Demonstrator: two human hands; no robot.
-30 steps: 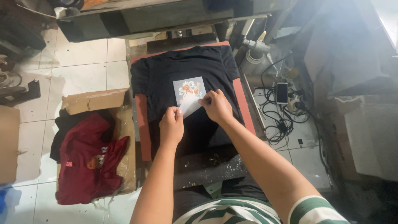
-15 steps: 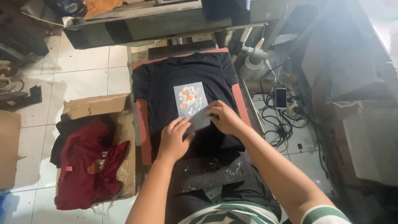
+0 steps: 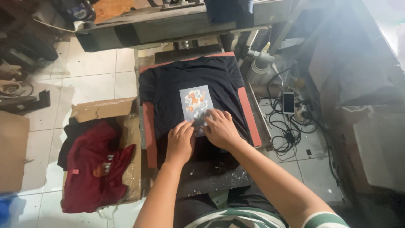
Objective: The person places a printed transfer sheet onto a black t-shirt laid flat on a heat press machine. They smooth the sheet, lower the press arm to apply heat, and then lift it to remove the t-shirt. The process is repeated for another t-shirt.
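Pressing flat, the left hand (image 3: 180, 141) and right hand (image 3: 219, 128) spread on the thin, flimsy print sheet (image 3: 195, 104) over the soft black shirt (image 3: 168, 97); likely best lifted by a corner.

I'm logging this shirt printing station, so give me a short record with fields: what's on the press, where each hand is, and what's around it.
On press: black T-shirt spread flat on red platen
On shirt: pale printed sheet, orange and white figure
Left hand: flat at the sheet's lower edge
Right hand: fingers pressing the sheet's lower right corner
Left of press: cardboard box with red garment
Right of press: phone, tangled cables on tile floor
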